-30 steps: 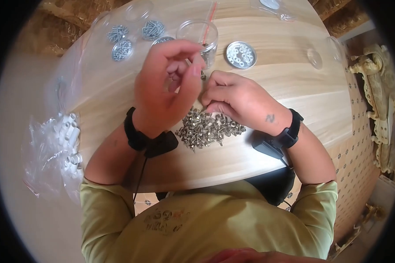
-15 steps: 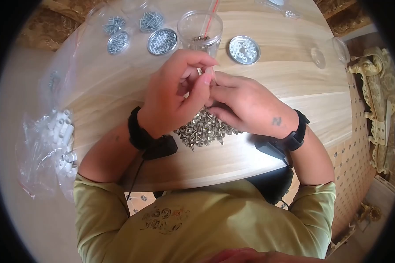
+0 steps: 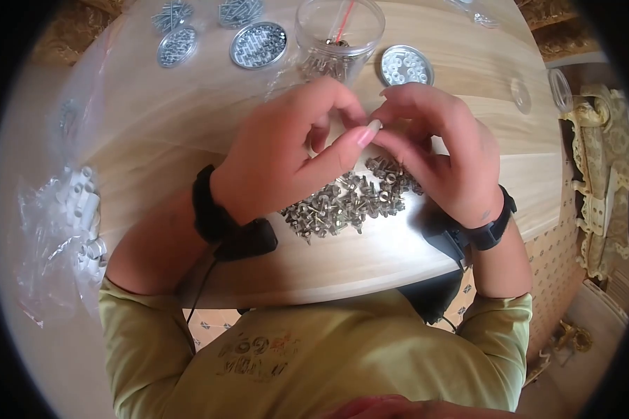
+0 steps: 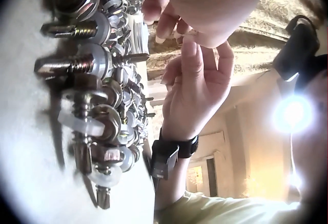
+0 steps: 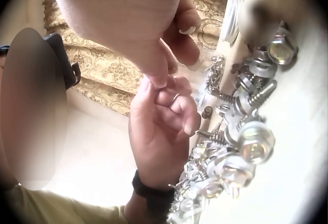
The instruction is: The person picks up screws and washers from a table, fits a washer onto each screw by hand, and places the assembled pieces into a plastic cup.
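The left hand (image 3: 279,150) and the right hand (image 3: 458,157) meet at their fingertips above the table, thumbs and forefingers pinched around a small piece almost wholly hidden; what it is cannot be told. Below them lies a loose pile of metal screws (image 3: 339,206). In the left wrist view, hex-headed screws (image 4: 105,111) carry pale washers, and the right hand (image 4: 197,93) faces the left hand (image 4: 215,6). Fingertips also touch in the right wrist view, between the right hand (image 5: 123,24) and left hand (image 5: 164,124), beside the screws (image 5: 225,157).
Behind the hands stands a clear jar (image 3: 339,52) holding screws. Left of it are a round dish of small metal parts (image 3: 258,45) and a smaller dish (image 3: 177,47); right of it, a dish of white washers (image 3: 405,66). A bag of white tubes (image 3: 84,202) lies far left.
Both hands have shifted right and the right hand has turned, its fingers now arched toward the left fingertips. More of the pile shows. The head view has shifted, moving jar and dishes up.
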Demonstrator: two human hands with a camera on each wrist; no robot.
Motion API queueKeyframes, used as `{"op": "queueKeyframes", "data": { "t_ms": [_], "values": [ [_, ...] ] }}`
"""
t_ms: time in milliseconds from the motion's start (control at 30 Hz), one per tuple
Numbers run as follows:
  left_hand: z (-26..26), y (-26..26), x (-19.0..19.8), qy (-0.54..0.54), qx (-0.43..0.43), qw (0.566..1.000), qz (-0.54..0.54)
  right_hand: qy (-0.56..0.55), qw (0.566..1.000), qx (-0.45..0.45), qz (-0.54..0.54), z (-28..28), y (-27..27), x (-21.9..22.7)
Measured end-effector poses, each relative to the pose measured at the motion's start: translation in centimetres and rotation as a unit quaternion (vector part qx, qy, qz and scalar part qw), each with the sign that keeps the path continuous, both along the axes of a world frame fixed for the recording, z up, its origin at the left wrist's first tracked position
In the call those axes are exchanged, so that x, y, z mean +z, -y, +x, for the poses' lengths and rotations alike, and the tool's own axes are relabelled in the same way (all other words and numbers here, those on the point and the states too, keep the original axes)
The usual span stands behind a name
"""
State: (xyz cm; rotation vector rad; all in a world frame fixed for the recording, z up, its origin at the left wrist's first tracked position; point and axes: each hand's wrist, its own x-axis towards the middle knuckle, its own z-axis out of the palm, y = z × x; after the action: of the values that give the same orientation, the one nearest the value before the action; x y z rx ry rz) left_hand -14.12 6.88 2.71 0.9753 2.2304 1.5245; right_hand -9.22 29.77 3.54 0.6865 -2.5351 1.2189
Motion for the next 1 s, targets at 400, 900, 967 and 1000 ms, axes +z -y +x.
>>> {"op": "queueKeyframes", "data": {
  "t_ms": [400, 900, 967, 1000],
  "values": [
    [-1.0, 0.3, -1.5, 0.177, -0.06, 0.982, 0.036, -0.099, 0.993, 0.01, 0.057, -0.7, 0.0, 0.1],
    [-1.3, 0.5, -1.1, 0.242, -0.103, 0.962, 0.069, -0.122, 0.991, 0.037, 0.04, -1.1, -0.2, 0.0],
    [-1.3, 0.5, -1.6, 0.223, -0.107, 0.966, 0.081, -0.099, 0.993, 0.043, 0.039, -1.0, -0.2, 0.0],
    [-1.3, 0.5, -1.7, 0.223, -0.107, 0.965, 0.081, -0.099, 0.993, 0.043, 0.039, -0.9, -0.2, 0.0]
  ]
}}
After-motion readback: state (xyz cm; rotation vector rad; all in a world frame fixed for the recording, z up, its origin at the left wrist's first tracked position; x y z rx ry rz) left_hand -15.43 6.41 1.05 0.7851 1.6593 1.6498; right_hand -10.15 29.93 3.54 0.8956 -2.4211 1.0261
